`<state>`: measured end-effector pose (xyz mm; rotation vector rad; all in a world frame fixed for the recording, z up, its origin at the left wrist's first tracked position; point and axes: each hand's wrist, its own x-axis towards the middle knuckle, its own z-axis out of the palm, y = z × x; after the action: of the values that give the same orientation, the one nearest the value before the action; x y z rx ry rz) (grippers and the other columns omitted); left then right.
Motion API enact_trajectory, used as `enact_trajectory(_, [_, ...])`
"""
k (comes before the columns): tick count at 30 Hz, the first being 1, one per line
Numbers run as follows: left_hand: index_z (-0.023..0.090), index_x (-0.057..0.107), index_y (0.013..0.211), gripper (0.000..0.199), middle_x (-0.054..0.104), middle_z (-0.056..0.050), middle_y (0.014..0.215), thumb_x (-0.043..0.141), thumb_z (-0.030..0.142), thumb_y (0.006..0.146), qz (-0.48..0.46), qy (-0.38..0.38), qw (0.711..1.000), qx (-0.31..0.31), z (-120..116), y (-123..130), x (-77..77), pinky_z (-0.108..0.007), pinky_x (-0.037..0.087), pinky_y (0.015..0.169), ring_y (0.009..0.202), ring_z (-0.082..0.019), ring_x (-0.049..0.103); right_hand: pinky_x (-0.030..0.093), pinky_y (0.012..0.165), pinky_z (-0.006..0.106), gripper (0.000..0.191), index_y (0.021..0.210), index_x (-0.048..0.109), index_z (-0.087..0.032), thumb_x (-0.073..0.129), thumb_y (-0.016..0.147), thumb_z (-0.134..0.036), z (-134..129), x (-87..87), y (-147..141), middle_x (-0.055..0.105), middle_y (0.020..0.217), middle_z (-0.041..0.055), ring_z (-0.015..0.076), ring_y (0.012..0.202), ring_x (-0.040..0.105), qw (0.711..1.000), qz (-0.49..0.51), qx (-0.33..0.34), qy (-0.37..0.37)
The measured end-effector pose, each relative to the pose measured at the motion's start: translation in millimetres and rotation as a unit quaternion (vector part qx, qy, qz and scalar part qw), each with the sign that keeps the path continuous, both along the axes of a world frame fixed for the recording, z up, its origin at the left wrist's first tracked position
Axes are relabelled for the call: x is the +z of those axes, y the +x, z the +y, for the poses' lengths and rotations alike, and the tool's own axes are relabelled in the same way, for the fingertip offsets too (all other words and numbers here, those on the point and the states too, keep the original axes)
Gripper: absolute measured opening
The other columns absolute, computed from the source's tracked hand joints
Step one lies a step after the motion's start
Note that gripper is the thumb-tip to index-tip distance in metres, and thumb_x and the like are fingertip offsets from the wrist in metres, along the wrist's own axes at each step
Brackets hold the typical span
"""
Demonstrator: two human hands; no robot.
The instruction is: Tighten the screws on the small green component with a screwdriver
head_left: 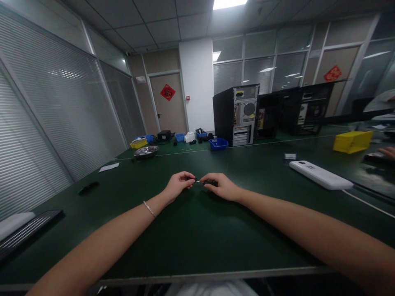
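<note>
Over the middle of the green table, my two hands nearly meet. My left hand pinches a small dark piece between thumb and fingertips; its exact shape is too small to tell. In my right hand is a screwdriver with a dark handle, held between thumb and curled fingers. Its thin metal shaft points left and reaches the dark piece. A silver bracelet circles my left wrist.
Computer cases stand at the back right. A blue bin, a metal dish and small parts sit farther back. On the right lie a white power strip and a yellow bin; another person's hand shows at the edge.
</note>
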<state>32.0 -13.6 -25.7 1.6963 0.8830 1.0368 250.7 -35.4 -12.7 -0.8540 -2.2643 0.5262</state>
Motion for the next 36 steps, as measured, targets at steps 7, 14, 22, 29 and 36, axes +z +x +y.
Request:
enact_trajectory(7, [0.013,0.060,0.092,0.028,0.059,-0.002,0.073,0.065,0.031,0.071,0.001,-0.008,1.000,-0.015,-1.0,-0.5,1.7,-0.024,0.043,0.058,0.060,-0.010,0.052,0.047,0.064,0.026,0.029,0.107,0.059,-0.014,0.052,0.081,-0.026,3.3,1.4,1.1,0.063,0.085,0.0044,0.0132,0.068,0.058,0.990,0.029,0.053,-0.127])
enact_trajectory(14, [0.013,0.061,0.091,0.027,0.061,-0.002,0.074,0.065,0.030,0.070,0.007,-0.013,0.999,-0.044,-2.1,1.6,2.6,-0.024,0.042,0.060,0.062,-0.010,0.054,0.045,0.064,0.025,0.030,0.107,0.060,-0.014,0.054,0.079,-0.024,2.8,2.9,1.6,0.063,0.079,0.0034,0.0127,0.067,0.057,0.988,0.027,0.062,-0.138])
enact_trajectory(22, [0.013,0.059,0.094,0.028,0.060,-0.003,0.074,0.062,0.031,0.073,0.003,-0.013,1.000,-0.015,-1.3,0.9,2.8,-0.024,0.044,0.060,0.062,-0.011,0.054,0.046,0.064,0.025,0.030,0.108,0.058,-0.014,0.053,0.081,-0.027,2.2,1.6,1.4,0.062,0.082,0.0039,0.0127,0.067,0.056,0.989,0.033,0.048,-0.137])
enact_trajectory(29, [0.015,0.049,0.107,0.037,0.055,0.002,0.064,0.059,0.030,0.075,-0.043,-0.033,0.998,0.038,6.2,-0.9,-2.7,-0.022,0.042,0.055,0.056,-0.009,0.053,0.046,0.063,0.026,0.029,0.106,0.059,-0.015,0.053,0.080,-0.027,6.3,-3.2,0.4,0.062,0.082,0.0036,0.0129,0.066,0.057,0.990,0.047,0.035,-0.129])
enact_trajectory(36, [0.014,0.043,0.109,0.041,0.052,0.004,0.060,0.060,0.026,0.074,-0.033,-0.044,0.998,0.028,3.7,2.0,-1.4,-0.021,0.038,0.050,0.051,-0.009,0.051,0.047,0.063,0.026,0.029,0.106,0.060,-0.015,0.053,0.080,-0.028,3.6,-1.1,-0.8,0.063,0.085,0.0044,0.0132,0.067,0.058,0.990,0.050,0.034,-0.129])
